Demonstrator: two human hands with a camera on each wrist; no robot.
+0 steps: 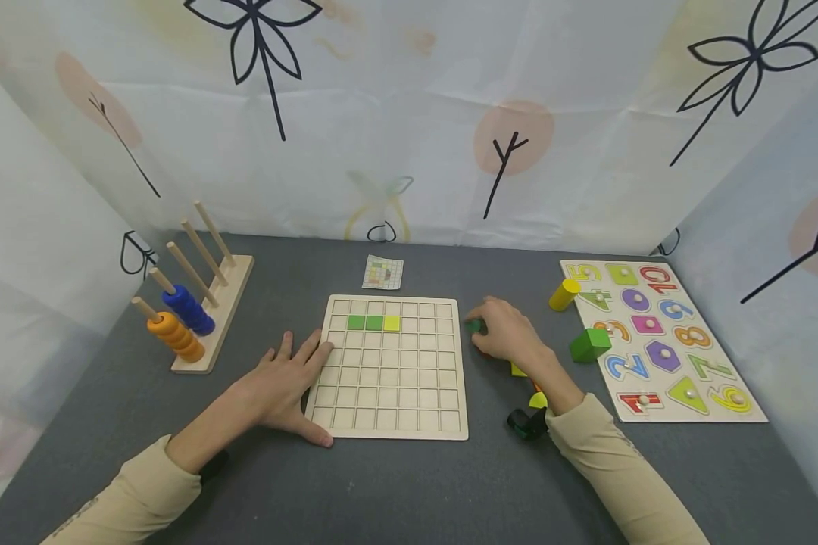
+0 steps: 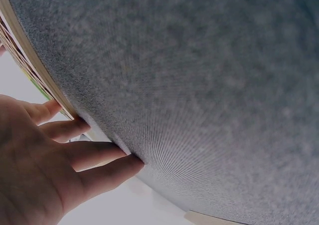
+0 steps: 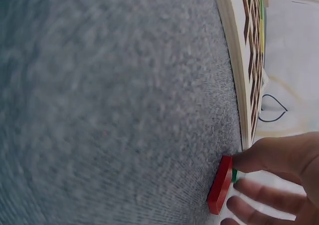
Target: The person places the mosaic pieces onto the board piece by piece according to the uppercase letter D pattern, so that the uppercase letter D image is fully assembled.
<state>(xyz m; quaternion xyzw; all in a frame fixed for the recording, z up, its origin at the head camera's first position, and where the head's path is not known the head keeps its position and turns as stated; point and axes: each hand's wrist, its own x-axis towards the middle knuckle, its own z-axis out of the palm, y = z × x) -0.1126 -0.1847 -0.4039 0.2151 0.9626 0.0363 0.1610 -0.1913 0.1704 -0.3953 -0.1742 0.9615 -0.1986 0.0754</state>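
Observation:
A pale wooden grid board lies on the dark grey table, with two green squares and a yellow square side by side in an upper row. My left hand has its fingers spread at the board's left edge, thumb by the lower left corner. Just right of the board, my right hand pinches a small green piece between thumb and forefinger. In the right wrist view a red block lies on the table beside the thumb and the green piece.
Yellow pieces lie partly hidden under the right forearm. A small pattern card sits behind the board. At left stands a peg stand with orange and blue rings. A number puzzle, yellow cylinder and green cube are at right.

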